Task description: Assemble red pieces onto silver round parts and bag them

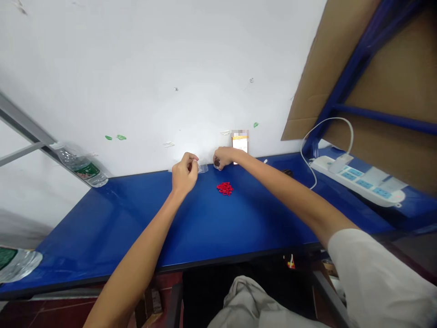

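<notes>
My left hand point(185, 175) is raised a little over the back of the blue table point(136, 228), its fingers pinched together. Whatever may be between them is too small to make out. A clear plastic bag point(203, 168) lies just behind and beside it. My right hand point(226, 156) reaches to the back edge, with its fingers curled down around a small round clear container point(216, 166) that has something dark in it. In front of both hands sits a loose pile of small red looped pieces point(225, 188).
A phone with a lit screen point(240, 144) leans on the wall behind my right hand. Water bottles point(85, 168) stand at the left. To the right lie a white power strip point(358, 180) with a cable point(327, 119) and a small dark object point(287, 173).
</notes>
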The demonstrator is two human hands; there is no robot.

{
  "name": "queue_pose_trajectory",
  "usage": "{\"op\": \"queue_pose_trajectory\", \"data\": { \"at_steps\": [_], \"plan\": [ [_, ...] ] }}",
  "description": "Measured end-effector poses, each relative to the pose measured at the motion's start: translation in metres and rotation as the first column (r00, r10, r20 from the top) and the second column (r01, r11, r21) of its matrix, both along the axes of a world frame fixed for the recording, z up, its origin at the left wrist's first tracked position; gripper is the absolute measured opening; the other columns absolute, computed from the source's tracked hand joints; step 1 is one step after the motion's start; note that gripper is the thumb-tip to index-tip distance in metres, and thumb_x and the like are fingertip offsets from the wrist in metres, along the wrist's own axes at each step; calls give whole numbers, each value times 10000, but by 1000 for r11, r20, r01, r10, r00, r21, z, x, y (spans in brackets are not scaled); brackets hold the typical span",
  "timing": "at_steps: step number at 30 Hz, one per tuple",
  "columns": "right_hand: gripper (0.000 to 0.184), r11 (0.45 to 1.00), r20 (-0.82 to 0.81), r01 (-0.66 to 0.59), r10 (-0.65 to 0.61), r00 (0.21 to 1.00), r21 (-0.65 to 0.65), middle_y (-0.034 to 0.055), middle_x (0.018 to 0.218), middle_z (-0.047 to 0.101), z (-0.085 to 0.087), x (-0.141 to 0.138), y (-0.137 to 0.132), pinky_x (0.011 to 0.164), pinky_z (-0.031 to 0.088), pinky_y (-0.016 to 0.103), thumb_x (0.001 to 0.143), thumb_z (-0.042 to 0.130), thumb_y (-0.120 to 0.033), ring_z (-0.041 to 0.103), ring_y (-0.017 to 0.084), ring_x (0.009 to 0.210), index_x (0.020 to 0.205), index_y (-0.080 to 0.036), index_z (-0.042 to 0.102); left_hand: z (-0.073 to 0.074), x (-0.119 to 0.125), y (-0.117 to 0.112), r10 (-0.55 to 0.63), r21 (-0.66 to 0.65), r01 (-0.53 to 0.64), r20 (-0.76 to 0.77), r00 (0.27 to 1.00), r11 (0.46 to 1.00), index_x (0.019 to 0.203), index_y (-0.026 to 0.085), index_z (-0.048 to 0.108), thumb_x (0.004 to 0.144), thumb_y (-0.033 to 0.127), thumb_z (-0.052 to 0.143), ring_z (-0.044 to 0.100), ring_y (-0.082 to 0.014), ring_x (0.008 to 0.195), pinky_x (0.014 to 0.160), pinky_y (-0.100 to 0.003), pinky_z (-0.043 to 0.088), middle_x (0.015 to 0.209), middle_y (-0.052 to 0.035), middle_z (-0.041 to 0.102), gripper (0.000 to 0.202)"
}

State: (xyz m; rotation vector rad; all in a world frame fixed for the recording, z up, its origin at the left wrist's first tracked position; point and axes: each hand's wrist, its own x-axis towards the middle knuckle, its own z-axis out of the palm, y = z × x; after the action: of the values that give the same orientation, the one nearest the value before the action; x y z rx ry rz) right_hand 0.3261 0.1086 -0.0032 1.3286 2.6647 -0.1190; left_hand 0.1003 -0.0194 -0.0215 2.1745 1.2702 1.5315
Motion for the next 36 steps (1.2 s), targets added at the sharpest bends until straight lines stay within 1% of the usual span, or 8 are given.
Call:
{"op": "queue_pose_trajectory", "data": {
  "at_steps": [4, 7, 10, 15, 21, 27, 33, 36],
  "plan": [
    [536, 1000, -23, 27, -27, 999, -8, 82, 1158, 840, 0, 3, 2, 705, 477, 277, 741, 931, -362, 760, 249, 947, 1246, -206, 843, 3, -6, 4, 27, -2, -27, 32, 999, 1000, 1019, 238, 644, 984, 191, 514, 584, -154, 560, 593, -273, 424, 699, 22, 662, 143],
    [488, 998, -31, 35, -37, 999, -56, 64, 1159, 842, -1, 4, 3, 725, 485, 269, 759, 910, -353, 763, 235, 936, 1226, -223, 852, 3, -7, 5, 38, -7, -38, 17, 999, 999, 1013, 239, 642, 977, 189, 514, 572, -154, 554, 591, -273, 418, 695, 25, 657, 142],
    [447, 997, -13, 15, -16, 1000, -74, 69, 1161, 841, 0, 3, 2, 748, 490, 276, 788, 881, -319, 762, 236, 943, 1222, -216, 853, 3, -7, 5, 44, -14, -44, -9, 999, 999, 1019, 239, 646, 975, 195, 513, 570, -156, 550, 592, -275, 416, 698, 22, 657, 147],
    [447, 998, 24, -11, 13, 1000, -54, 83, 1172, 837, 0, -3, -1, 784, 496, 291, 811, 871, -296, 762, 249, 976, 1248, -210, 841, 2, -8, 6, 45, -23, -46, -45, 998, 999, 1039, 240, 656, 982, 207, 506, 600, -166, 572, 609, -282, 430, 713, 10, 673, 164],
    [454, 1000, 20, -12, 12, 1000, -25, 97, 1234, 821, -7, -9, 3, 838, 496, 293, 845, 873, -346, 765, 261, 1053, 1281, -227, 829, 2, -13, 9, 76, -25, -78, -85, 993, 997, 1052, 240, 663, 972, 201, 500, 608, -171, 584, 622, -292, 444, 730, 3, 687, 186],
    [401, 1000, 17, -3, 3, 1000, -8, 97, 1217, 822, -8, -7, -3, 777, 485, 294, 886, 832, -381, 761, 263, 1044, 1255, -222, 831, 6, -19, 14, 175, 0, -175, -84, 981, 985, 1052, 230, 671, 954, 210, 519, 673, -190, 712, 677, -302, 475, 849, -29, 735, 182],
    [329, 998, 66, -31, 27, 997, 61, 129, 1155, 823, -11, -7, -12, 790, 481, 320, 935, 780, -383, 754, 279, 1013, 1200, -202, 846, 5, -21, 17, 185, 20, -184, -91, 978, 983, 1058, 226, 666, 950, 200, 522, 682, -196, 748, 693, -305, 488, 879, -35, 735, 182],
    [333, 999, 62, -12, 9, 998, 49, 126, 1131, 824, -10, -7, -14, 791, 478, 318, 948, 782, -417, 756, 277, 1007, 1201, -209, 843, 6, -25, 18, 206, 30, -204, -93, 974, 978, 1059, 227, 667, 954, 197, 518, 695, -207, 787, 704, -307, 497, 892, -42, 737, 186]
  ]
}}
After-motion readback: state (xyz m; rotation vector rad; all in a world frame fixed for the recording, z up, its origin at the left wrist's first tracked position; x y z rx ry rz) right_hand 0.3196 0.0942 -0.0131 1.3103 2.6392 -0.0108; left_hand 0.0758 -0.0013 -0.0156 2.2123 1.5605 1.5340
